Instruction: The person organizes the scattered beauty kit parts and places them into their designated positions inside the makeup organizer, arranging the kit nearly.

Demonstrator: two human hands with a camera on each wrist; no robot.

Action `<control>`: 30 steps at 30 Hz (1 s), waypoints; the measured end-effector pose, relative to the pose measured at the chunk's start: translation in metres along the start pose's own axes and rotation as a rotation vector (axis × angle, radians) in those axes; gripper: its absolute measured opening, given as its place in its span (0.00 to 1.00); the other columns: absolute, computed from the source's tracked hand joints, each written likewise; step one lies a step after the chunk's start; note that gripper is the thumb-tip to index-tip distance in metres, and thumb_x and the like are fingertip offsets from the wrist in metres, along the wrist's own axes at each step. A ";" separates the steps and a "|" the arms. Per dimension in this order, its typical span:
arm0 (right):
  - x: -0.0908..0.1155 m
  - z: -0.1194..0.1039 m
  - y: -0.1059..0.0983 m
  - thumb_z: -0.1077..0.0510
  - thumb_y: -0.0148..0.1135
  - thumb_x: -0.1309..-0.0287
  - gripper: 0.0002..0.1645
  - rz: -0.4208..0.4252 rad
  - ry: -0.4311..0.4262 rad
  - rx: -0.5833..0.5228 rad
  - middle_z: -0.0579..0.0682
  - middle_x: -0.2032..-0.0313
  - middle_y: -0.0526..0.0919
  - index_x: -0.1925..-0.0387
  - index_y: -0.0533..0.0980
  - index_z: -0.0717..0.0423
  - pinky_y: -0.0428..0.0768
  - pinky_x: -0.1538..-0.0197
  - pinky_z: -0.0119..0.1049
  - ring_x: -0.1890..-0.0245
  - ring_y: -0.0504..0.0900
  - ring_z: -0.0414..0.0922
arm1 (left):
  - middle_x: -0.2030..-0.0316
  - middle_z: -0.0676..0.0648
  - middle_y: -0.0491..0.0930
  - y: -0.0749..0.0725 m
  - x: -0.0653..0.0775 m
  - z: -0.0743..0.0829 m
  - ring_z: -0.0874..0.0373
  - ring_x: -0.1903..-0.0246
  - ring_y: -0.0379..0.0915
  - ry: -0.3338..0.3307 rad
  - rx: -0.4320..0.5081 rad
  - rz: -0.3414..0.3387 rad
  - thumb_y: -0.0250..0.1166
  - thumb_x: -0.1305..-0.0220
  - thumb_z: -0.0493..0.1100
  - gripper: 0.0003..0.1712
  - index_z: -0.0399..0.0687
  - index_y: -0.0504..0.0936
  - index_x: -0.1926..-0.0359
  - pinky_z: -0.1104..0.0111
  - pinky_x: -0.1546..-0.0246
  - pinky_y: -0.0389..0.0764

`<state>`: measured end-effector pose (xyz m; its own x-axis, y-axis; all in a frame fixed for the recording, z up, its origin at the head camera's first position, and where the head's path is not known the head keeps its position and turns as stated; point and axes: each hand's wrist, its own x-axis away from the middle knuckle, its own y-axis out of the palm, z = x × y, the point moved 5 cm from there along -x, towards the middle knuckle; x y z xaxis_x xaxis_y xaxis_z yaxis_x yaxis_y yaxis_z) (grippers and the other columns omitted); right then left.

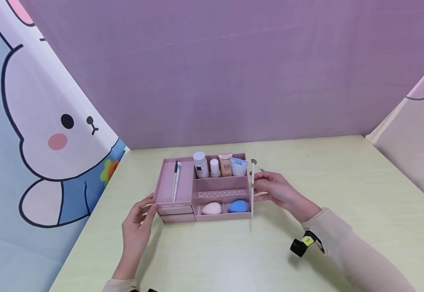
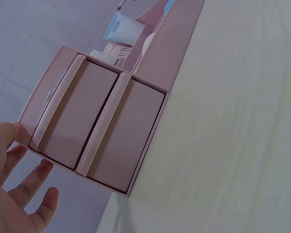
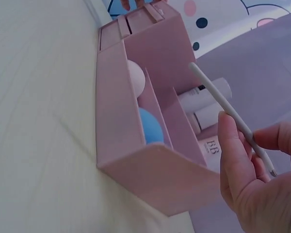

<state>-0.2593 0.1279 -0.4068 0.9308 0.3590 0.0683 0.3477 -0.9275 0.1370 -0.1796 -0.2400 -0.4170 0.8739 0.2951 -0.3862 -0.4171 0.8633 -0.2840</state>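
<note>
A pink makeup organizer [image 1: 220, 185] stands on the table, with two drawers [image 2: 80, 114] at its left front. My left hand [image 1: 137, 227] touches its front left corner with the thumb, the other fingers loose along the left side. At the right end, my right hand [image 1: 275, 190] pinches an upright makeup brush [image 1: 252, 190] by its pale handle. In the right wrist view, the handle [image 3: 218, 94] points over the compartments. Two brushes [image 1: 176, 181] lie on the organizer's left top tray. A pale sponge [image 1: 212, 208] and a blue sponge [image 1: 237, 206] occupy the front compartments.
The back compartment holds a white bottle [image 1: 201, 165], a smaller white bottle [image 1: 214, 168], a BB tube [image 1: 225, 165] and a light blue tube [image 1: 239, 166]. A purple backdrop [image 1: 241, 81] rises behind the pale table [image 1: 343, 174]. A rabbit-print cloth [image 1: 44, 154] hangs at left.
</note>
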 end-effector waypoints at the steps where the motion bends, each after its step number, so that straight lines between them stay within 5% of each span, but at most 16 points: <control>1: 0.000 -0.001 0.002 0.69 0.51 0.36 0.15 -0.002 -0.005 -0.004 0.56 0.61 0.77 0.50 0.65 0.76 0.85 0.60 0.40 0.64 0.82 0.44 | 0.42 0.46 0.81 0.000 0.000 0.000 0.72 0.58 0.78 0.002 0.002 0.001 0.64 0.31 0.36 0.11 0.40 0.82 0.49 0.79 0.60 0.74; 30: -0.020 -0.018 0.074 0.71 0.51 0.37 0.09 -0.101 -0.053 -0.135 0.50 0.68 0.76 0.55 0.70 0.70 0.85 0.64 0.41 0.69 0.80 0.42 | 0.43 0.46 0.81 0.000 0.000 0.001 0.75 0.59 0.78 0.014 -0.012 0.011 0.64 0.32 0.36 0.11 0.40 0.83 0.50 0.80 0.61 0.74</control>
<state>-0.2537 0.0540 -0.3807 0.8978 0.4404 -0.0047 0.4249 -0.8634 0.2720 -0.1791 -0.2398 -0.4161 0.8656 0.2992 -0.4016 -0.4300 0.8550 -0.2898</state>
